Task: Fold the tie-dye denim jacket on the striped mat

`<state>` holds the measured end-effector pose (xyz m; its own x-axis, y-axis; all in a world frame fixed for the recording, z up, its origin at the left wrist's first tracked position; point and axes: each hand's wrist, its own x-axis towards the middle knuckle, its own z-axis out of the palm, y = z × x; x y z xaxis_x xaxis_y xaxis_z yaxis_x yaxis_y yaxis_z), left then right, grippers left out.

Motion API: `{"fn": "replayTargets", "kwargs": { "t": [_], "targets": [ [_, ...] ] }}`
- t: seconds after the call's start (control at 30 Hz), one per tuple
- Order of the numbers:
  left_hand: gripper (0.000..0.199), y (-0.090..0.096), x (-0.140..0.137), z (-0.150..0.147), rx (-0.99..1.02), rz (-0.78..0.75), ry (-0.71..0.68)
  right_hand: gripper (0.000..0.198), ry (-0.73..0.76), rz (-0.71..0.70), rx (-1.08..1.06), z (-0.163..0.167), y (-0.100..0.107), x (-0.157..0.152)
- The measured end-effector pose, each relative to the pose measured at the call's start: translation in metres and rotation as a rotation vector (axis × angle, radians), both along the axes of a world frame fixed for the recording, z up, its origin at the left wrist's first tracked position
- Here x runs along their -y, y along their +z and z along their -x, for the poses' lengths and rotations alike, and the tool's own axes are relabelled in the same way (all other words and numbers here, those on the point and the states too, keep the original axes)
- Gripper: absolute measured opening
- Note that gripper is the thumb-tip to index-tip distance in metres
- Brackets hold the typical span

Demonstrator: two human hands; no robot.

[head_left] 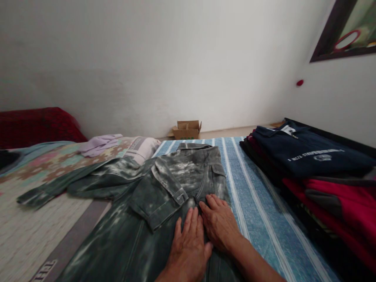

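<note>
A dark grey-green denim jacket with pale bleached streaks lies spread before me. One sleeve is folded across its body, and its buttoned cuff lies near the middle. The other sleeve stretches out to the left. My left hand rests flat on the jacket just below the cuff, fingers extended. Close beside it, my right hand also presses on the cloth below a flap pocket, its fingers stretched out and slightly bent. Neither hand grips the fabric.
Folded clothes are stacked at the right, with a navy top over red garments. A blue striped cover lies beneath the jacket. Left are a patterned cover and a lilac cloth. An open cardboard box sits by the wall.
</note>
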<state>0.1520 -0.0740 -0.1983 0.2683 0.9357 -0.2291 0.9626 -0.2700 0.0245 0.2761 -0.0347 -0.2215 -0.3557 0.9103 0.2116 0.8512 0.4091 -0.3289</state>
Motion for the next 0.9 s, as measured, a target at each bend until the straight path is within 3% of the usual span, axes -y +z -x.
{"fn": "replayTargets", "kwargs": {
  "t": [0.17,0.3,0.43,0.6,0.73,0.9],
  "targets": [
    [0.058,0.036,-0.010,0.009,0.064,0.128,-0.062,0.040,0.008,0.004,-0.018,0.001,-0.005,-0.002],
    [0.040,0.054,-0.044,0.002,0.120,-0.092,-0.134,0.041,0.016,-0.030,-0.047,0.003,-0.004,-0.002],
    [0.031,0.057,-0.112,-0.024,0.170,-0.298,-0.202,0.039,0.003,-0.067,-0.062,0.005,-0.004,-0.003],
    [0.028,0.065,-0.211,-0.063,0.133,-0.390,-0.157,0.040,-0.009,-0.060,-0.060,0.008,-0.013,-0.007],
    [0.030,0.071,-0.269,-0.093,0.081,-0.343,-0.089,0.040,0.000,-0.049,-0.064,0.010,-0.015,-0.011],
    [0.036,0.057,-0.318,-0.116,0.023,-0.206,-0.019,0.039,-0.014,-0.045,-0.079,0.011,-0.012,-0.013]
  ]
}}
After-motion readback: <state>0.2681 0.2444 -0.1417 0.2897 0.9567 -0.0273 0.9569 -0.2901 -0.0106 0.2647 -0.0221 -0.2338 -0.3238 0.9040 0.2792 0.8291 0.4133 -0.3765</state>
